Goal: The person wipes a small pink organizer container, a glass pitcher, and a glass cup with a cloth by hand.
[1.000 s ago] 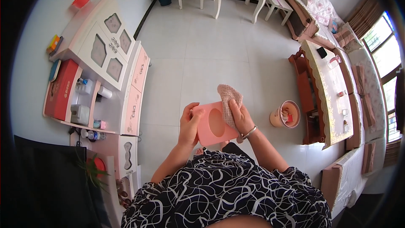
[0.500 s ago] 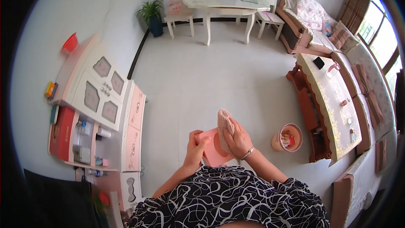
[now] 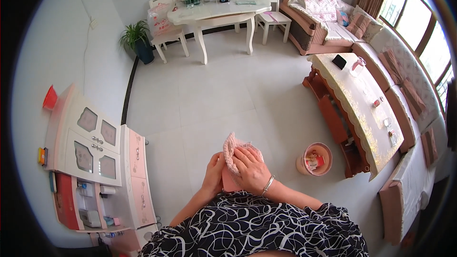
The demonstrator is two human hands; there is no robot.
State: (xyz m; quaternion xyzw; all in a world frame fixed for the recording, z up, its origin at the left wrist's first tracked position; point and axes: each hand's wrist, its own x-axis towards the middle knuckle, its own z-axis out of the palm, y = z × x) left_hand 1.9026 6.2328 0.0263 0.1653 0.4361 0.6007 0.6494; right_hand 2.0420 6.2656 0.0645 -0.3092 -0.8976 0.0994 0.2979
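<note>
Cabinet (image 3: 90, 135), white and pink, well left of the left fingers; clothed coffee table (image 3: 357, 90) well right of the right ones; pink wastebasket (image 3: 301, 165) nearer, also to their right. Clasps smooth pink box (image 3: 230, 183) between both hands, left hand (image 3: 213, 176) closed along its left side. Holds textured pink cloth (image 3: 229, 150) against it with right hand (image 3: 252, 169), fingers nearly straight and close together, thumb hidden. Seems mid-wipe; likely calls next for firm left grip under even right pressure.
</note>
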